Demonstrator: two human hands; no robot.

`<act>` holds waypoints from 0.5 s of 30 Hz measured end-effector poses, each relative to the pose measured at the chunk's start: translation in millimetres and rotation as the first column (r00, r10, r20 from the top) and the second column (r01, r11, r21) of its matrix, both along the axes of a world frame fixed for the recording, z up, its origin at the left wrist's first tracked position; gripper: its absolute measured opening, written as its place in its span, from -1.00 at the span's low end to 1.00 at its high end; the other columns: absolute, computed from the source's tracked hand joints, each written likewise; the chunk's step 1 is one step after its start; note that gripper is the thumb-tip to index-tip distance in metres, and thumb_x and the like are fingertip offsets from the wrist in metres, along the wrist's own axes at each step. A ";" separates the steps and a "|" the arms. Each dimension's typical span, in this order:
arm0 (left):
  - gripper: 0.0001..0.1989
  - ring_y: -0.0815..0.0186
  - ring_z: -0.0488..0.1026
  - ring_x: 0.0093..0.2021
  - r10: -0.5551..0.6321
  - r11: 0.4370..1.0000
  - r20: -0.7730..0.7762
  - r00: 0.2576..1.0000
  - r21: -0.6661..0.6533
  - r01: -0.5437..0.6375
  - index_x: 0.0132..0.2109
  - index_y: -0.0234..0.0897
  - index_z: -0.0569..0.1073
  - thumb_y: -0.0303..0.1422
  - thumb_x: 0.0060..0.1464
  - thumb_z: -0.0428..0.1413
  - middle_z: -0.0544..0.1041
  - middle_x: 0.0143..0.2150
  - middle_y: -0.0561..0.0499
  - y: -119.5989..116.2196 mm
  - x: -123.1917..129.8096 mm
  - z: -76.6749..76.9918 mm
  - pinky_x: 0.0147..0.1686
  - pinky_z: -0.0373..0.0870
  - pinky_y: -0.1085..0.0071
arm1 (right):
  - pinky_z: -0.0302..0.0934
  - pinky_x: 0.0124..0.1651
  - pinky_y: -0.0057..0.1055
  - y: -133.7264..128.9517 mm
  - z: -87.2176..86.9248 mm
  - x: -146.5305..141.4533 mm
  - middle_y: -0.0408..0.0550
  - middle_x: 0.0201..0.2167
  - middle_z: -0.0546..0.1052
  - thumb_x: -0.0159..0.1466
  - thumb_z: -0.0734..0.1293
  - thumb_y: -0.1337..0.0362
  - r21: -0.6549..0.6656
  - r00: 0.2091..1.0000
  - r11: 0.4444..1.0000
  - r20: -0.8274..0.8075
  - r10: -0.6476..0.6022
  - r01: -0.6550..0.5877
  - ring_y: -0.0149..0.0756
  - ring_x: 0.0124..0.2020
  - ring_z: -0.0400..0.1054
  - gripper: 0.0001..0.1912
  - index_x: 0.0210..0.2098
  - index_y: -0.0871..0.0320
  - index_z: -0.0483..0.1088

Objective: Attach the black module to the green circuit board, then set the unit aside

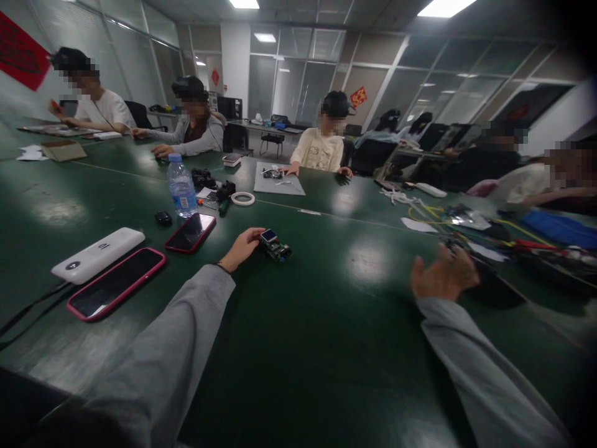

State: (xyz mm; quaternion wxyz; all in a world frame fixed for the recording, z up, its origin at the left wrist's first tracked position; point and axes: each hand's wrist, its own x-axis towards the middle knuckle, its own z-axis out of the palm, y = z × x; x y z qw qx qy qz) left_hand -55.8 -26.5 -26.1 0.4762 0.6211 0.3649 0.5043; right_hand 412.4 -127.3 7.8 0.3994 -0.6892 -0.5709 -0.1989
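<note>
My left hand (243, 249) pinches the left edge of a small green circuit board (278, 250) that carries a little screen. The board rests on or just above the dark green table, screen facing up. Over on the right, my right hand (444, 274) hovers beside a heap of cables, its thumb apart from the other fingers. Motion smears those fingers, and something dark shows at their tips that I cannot make out.
Left of my left hand lie two red-edged phones (190, 233), a white power bank (99, 254) and a water bottle (182, 186). A white tape roll (243, 198) sits beyond. Cables and a blue bundle (559, 228) cover the right side. Several people sit around.
</note>
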 end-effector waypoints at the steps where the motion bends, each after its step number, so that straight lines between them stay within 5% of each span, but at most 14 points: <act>1: -0.56 0.28 0.38 0.01 0.008 1.000 0.009 1.000 -0.005 -0.008 -0.02 -0.33 0.39 -0.64 -0.11 -0.01 0.46 -0.01 -0.10 1.5 0.6 -1.6 0.11 0.18 0.20 | -0.26 0.14 0.26 8.7 -4.3 -29.5 0.16 0.20 0.01 0.27 0.06 -0.12 0.057 0.996 0.998 0.092 -0.013 0.008 0.16 0.22 -0.16 -0.37 0.24 0.02 0.02; 3: -0.53 0.28 0.38 0.00 0.014 1.000 0.026 1.000 -0.021 -0.014 -0.04 -0.33 0.39 -0.67 -0.14 -0.03 0.47 -0.04 -0.09 4.4 1.4 -4.6 0.10 0.18 0.21 | -0.08 0.09 0.20 23.0 -12.5 -101.0 0.20 0.15 0.09 0.30 0.07 -0.05 0.044 0.965 0.984 0.204 0.163 -0.175 0.12 0.16 -0.04 -0.42 0.17 0.18 0.13; 8: -0.54 0.29 0.41 -0.05 0.014 1.000 0.069 0.998 -0.020 -0.012 -0.09 -0.34 0.41 -0.69 -0.19 -0.03 0.50 -0.11 -0.07 4.4 1.5 -4.8 0.09 0.20 0.23 | 0.14 0.02 -0.19 39.8 -15.1 -266.3 0.15 -0.01 0.23 0.30 0.17 0.02 -0.074 0.866 0.868 0.067 0.495 -0.491 -0.10 0.03 0.12 -0.47 0.12 0.24 0.15; 11: -0.53 0.31 0.42 -0.08 0.017 1.000 0.099 0.995 -0.014 -0.016 -0.12 -0.35 0.42 -0.70 -0.23 -0.04 0.51 -0.14 -0.06 2.1 0.8 -3.0 0.08 0.22 0.23 | 0.17 -0.06 -0.24 47.9 -12.3 -312.4 0.10 -0.05 0.25 0.26 0.25 0.13 -0.190 0.838 0.828 0.047 0.544 -0.527 -0.12 -0.04 0.18 -0.53 0.10 0.17 0.19; 15: -0.52 0.31 0.43 -0.10 0.031 0.999 0.138 0.990 -0.042 -0.025 -0.13 -0.36 0.41 -0.72 -0.26 -0.06 0.51 -0.15 -0.07 1.5 0.3 -2.6 0.04 0.24 0.23 | 0.18 -0.10 -0.29 56.4 -15.7 -320.4 0.07 -0.08 0.27 0.24 0.25 0.30 -0.213 0.837 0.819 0.008 0.547 -0.533 -0.16 -0.10 0.22 -0.67 0.00 0.15 0.28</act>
